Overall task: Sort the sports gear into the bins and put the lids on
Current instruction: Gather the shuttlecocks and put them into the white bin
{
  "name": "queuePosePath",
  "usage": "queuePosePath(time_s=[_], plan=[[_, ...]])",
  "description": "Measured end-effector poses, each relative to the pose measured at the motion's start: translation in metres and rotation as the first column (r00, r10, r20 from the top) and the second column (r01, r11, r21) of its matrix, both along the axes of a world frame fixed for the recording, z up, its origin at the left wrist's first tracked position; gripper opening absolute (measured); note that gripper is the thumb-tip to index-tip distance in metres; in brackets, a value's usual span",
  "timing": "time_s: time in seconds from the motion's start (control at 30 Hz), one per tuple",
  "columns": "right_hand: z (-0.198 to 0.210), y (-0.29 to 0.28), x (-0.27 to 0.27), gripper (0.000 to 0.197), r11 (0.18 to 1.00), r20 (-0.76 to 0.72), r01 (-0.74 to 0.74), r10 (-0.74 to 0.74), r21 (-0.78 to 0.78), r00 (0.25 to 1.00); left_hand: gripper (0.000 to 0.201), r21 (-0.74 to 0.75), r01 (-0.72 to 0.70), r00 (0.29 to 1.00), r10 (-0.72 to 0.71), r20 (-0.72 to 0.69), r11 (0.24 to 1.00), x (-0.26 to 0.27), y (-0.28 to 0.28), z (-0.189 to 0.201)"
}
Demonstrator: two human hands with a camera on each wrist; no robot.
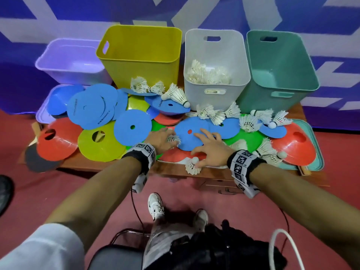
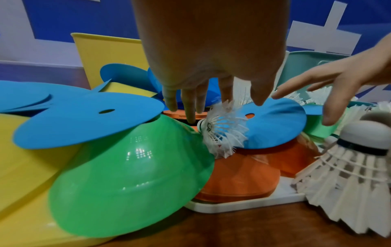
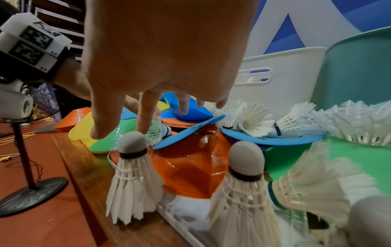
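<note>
My left hand [image 1: 171, 136] reaches down over a white shuttlecock [image 1: 174, 138] lying between a green cone [image 2: 131, 170] and a blue disc [image 1: 190, 133]. Its fingers [image 2: 190, 115] touch the cork end, its thumb hangs on the other side, and nothing is pinched. My right hand [image 1: 194, 158] is spread over the same blue disc. Its thumb and forefinger hover just above the cork of a shuttlecock [image 3: 132, 167] standing at the table's front edge. At the back stand a purple bin [image 1: 72, 61], a yellow bin [image 1: 140, 55], a white bin [image 1: 216, 45] holding several shuttlecocks, and a teal bin [image 1: 280, 63].
Blue discs, red, yellow and green cones and loose shuttlecocks cover the wooden table [image 1: 175, 172]. A purple lid [image 1: 41, 115] lies under the pile at left, a teal lid [image 1: 317, 164] at right and a white lid [image 2: 243, 205] at front centre. A dark paddle [image 1: 39, 162] overhangs the left corner.
</note>
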State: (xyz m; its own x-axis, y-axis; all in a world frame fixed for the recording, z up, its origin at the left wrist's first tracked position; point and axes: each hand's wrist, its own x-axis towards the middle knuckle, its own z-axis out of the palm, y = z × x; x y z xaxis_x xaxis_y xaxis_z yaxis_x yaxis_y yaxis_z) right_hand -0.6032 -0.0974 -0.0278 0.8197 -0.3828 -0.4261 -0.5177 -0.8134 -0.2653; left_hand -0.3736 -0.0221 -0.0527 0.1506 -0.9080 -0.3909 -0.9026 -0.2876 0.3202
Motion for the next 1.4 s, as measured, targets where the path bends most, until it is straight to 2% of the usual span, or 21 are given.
queuePosePath(time_s=[0.23,0.4,0.43,0.53,0.6,0.77,0.9,1.1,1.27,1.4], plan=[[-0.007,0.000,0.001,0.036,1.000,-0.016,0.011,-0.011,-0.017,1.000,0.024,-0.024,-0.031,0.994,0.028,-0.109,0.999,0.000,-0.014,-0.003],[-0.010,-0.002,0.001,0.029,0.998,0.004,0.060,-0.060,-0.003,0.998,0.016,-0.007,-0.123,0.977,0.120,-0.176,0.992,-0.005,-0.021,-0.009],[-0.010,-0.003,0.001,0.029,0.996,0.027,0.084,-0.084,-0.002,0.996,0.017,0.010,-0.134,0.972,0.133,-0.192,0.991,-0.006,-0.022,-0.010],[-0.006,-0.007,0.001,0.029,0.987,0.123,0.160,-0.158,-0.005,0.980,0.044,0.055,-0.190,0.946,0.197,-0.256,0.980,-0.008,-0.023,-0.011],[-0.003,-0.009,0.003,0.027,0.982,0.165,0.187,-0.186,0.008,0.969,0.054,0.076,-0.227,0.927,0.239,-0.289,0.971,-0.011,-0.023,-0.009],[-0.005,-0.007,0.002,0.025,0.976,0.158,0.216,-0.215,0.007,0.964,0.054,0.064,-0.222,0.930,0.231,-0.287,0.973,-0.016,-0.022,-0.007],[-0.007,-0.004,0.000,0.023,0.983,0.131,0.181,-0.181,0.013,0.975,0.047,0.078,-0.228,0.926,0.241,-0.290,0.971,-0.016,-0.017,-0.007],[-0.004,-0.005,-0.002,0.029,0.982,0.082,0.183,-0.186,0.044,0.979,0.065,0.089,-0.287,0.902,0.300,-0.310,0.954,-0.023,-0.014,-0.001],[0.015,-0.017,0.002,0.025,0.962,0.138,0.262,-0.271,0.080,0.953,0.076,0.075,-0.262,0.900,0.272,-0.340,0.962,-0.025,-0.014,0.012],[0.034,-0.031,0.005,0.014,0.935,0.243,0.338,-0.353,0.105,0.903,0.078,-0.024,-0.314,0.881,0.282,-0.380,0.949,-0.022,-0.018,0.028]])
